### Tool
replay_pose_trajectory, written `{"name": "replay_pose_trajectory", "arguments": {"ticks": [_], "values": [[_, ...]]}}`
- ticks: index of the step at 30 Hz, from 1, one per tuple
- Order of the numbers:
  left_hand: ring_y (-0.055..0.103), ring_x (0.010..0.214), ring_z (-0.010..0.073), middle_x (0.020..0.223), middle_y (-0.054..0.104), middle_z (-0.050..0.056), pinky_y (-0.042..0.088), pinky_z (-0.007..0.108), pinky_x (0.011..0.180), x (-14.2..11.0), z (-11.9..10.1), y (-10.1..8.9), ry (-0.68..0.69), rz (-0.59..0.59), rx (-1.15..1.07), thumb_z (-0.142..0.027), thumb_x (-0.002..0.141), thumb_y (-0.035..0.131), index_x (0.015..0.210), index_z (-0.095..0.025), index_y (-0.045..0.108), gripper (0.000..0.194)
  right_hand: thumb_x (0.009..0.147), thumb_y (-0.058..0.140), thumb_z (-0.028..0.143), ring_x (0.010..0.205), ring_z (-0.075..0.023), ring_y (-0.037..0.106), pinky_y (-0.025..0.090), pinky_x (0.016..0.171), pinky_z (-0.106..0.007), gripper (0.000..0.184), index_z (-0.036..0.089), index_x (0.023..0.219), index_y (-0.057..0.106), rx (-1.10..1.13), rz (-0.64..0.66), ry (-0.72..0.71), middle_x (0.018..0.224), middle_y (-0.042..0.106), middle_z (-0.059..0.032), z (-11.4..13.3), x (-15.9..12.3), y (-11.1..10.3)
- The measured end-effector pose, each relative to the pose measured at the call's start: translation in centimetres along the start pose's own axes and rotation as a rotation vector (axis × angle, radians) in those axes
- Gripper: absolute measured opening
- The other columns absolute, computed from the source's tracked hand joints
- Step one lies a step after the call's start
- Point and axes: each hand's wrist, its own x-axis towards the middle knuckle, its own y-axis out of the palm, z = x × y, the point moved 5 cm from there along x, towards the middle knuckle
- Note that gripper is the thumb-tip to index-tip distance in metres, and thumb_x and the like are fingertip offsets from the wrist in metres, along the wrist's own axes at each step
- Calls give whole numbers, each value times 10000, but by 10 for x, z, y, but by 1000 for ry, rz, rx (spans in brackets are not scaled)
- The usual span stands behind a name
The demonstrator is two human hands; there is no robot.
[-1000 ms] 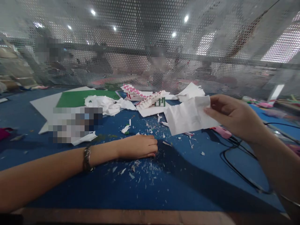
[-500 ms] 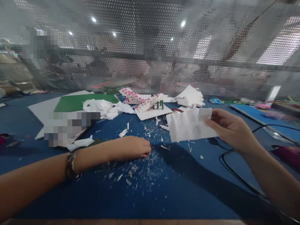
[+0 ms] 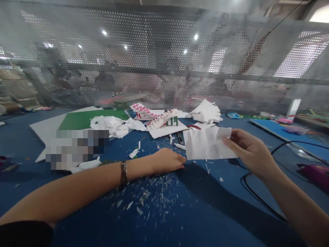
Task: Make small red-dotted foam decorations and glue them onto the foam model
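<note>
My right hand [image 3: 248,149] pinches the right edge of a creased sheet of white tissue [image 3: 205,144], held upright just over the table. Low over the blue table, my left hand [image 3: 168,160] has its fingers curled together, their tips by the sheet's lower left corner. Whether they touch the sheet or hold anything is hidden. Small white paper scraps [image 3: 144,197] are scattered under and in front of my left hand. Behind the sheet stands a paper model [image 3: 164,118] with pink-dotted, stepped pieces and small green posts on a white board [image 3: 167,132].
Crumpled white tissue [image 3: 110,125] and a green sheet [image 3: 79,120] lie at the back left. More white tissue [image 3: 206,111] is heaped behind the sheet. A black cable [image 3: 253,195] loops at right, near a blue board [image 3: 280,130] and a purple pouch [image 3: 313,175]. A perforated screen [image 3: 154,68] bounds the back.
My left hand drew back slightly left, then moved right to the tissue's lower left corner. My right hand keeps its pinch on the tissue, which is now held more level. The camera view has tilted up.
</note>
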Motion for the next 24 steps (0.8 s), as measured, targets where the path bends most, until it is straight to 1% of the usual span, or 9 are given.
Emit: {"name": "replay_pose_trajectory", "arguments": {"ticks": [2,4,8,11,14,16,19,21,24], "values": [[606,619,165,675,634,51,436,240,525,-7,19,-4,-76,-16,29,-209,810,457,755,-145,564,137,713,563,339,541,-121,512,382,457,-235,159,200,788,553,3,-3,-2,672,597,-23,-1,0,-1],[602,635,168,760,630,89,440,251,541,-19,42,-12,-182,-56,53,-126,784,444,779,-121,560,116,711,562,356,530,-117,500,374,445,-231,173,200,783,554,7,-3,6,646,588,-16,-2,0,-2],[574,860,208,986,575,151,462,309,700,-39,64,-29,-301,-148,6,-175,790,439,991,-90,487,223,681,593,328,526,-102,499,380,448,-206,165,197,774,555,50,37,26,636,584,3,-1,0,5],[520,1010,176,1131,521,152,443,276,806,-41,55,-33,-290,-250,-412,-310,811,434,1166,-109,340,419,679,591,333,558,-112,539,421,476,-206,170,197,777,560,106,76,7,673,605,1,5,-3,13],[478,1086,187,1237,442,190,462,282,774,-33,35,-30,-255,-240,-839,-322,792,465,1257,-116,195,575,708,565,346,625,-129,578,461,525,-221,179,204,816,559,136,131,4,732,626,-12,12,-7,23],[547,983,168,1144,540,146,472,276,729,-30,24,-31,-221,-219,-1055,-272,809,431,1204,-133,317,434,727,547,354,658,-135,589,470,534,-225,209,206,874,543,156,176,16,791,628,-25,16,-9,29],[604,678,155,807,655,96,461,243,543,-37,26,-34,-441,-250,-1103,-336,790,434,834,-108,560,265,751,505,385,745,-159,603,487,570,-251,342,221,1048,461,238,265,77,954,602,-59,15,-12,37],[577,583,139,695,644,79,428,227,481,-45,32,-36,-559,-291,-1070,-364,770,445,696,-104,564,295,766,460,432,847,-179,591,495,642,-287,450,247,1161,351,314,343,87,1079,547,-78,14,-15,43],[576,631,131,763,650,76,443,225,531,-56,33,-39,-535,-340,-1060,-307,762,439,764,-100,573,247,722,505,455,924,-196,557,489,707,-328,654,283,1251,161,269,384,-2,1161,462,-94,17,-19,52]]}}
